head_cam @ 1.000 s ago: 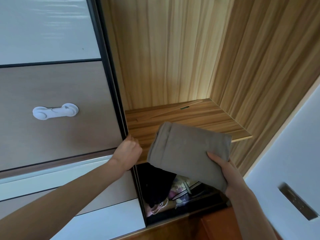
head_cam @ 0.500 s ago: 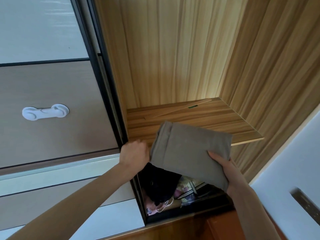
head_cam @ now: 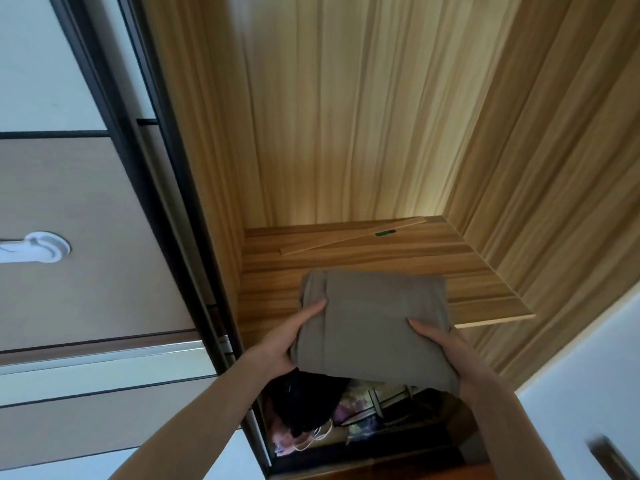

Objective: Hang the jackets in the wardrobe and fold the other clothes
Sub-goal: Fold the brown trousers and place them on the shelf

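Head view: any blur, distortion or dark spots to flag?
Head view: motion smear on the wardrobe's back panel; wide-angle bends the sliding door frame; warm glow above the shelf; compartment below is dark; folded garment and both hands fairly sharp.

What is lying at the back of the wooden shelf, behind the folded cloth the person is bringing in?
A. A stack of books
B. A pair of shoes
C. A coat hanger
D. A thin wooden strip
D: a thin wooden strip lies slantwise across the back of the shelf, beyond the folded grey-brown garment that the left hand and right hand hold at its two sides.
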`<state>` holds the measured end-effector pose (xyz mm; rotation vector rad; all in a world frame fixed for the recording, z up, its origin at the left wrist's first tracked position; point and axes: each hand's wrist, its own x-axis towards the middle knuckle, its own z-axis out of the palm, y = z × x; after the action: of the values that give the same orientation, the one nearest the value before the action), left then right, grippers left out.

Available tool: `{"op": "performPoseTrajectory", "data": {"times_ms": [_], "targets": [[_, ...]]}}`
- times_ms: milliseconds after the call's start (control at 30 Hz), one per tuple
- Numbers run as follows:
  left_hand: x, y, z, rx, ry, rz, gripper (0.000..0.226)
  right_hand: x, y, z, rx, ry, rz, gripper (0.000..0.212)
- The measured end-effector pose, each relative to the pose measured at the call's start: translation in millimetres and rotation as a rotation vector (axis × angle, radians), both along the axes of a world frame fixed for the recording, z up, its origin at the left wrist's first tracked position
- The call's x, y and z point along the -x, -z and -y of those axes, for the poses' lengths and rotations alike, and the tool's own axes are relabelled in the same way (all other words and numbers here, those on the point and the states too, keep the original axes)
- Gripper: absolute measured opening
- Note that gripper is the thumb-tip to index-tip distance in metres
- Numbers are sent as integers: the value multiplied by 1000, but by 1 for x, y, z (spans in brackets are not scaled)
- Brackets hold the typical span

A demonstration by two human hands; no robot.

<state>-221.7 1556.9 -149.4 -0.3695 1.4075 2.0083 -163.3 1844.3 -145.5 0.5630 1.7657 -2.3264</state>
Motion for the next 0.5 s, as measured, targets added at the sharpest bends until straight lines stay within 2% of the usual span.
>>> {"op": "performPoseTrajectory", "data": {"times_ms": [133,200,333,433,500], "targets": [[22,3,-23,136,16,-43,67,31,-4,-22,-59,-84,19,74],[35,1,-37,147,-37,-52,62,53,-6,-36,-106,-135,20,80],[68,-1,-66,125,-132,-123,56,103,-13,-66,-182,-143,-8,76],[90,10,-87,111,-215,-185,53,140,-8,-83,-407,-135,-90,72],[107,30,-102,117,-275,-215,59,160,7,-91,-516,-128,-143,61]]}}
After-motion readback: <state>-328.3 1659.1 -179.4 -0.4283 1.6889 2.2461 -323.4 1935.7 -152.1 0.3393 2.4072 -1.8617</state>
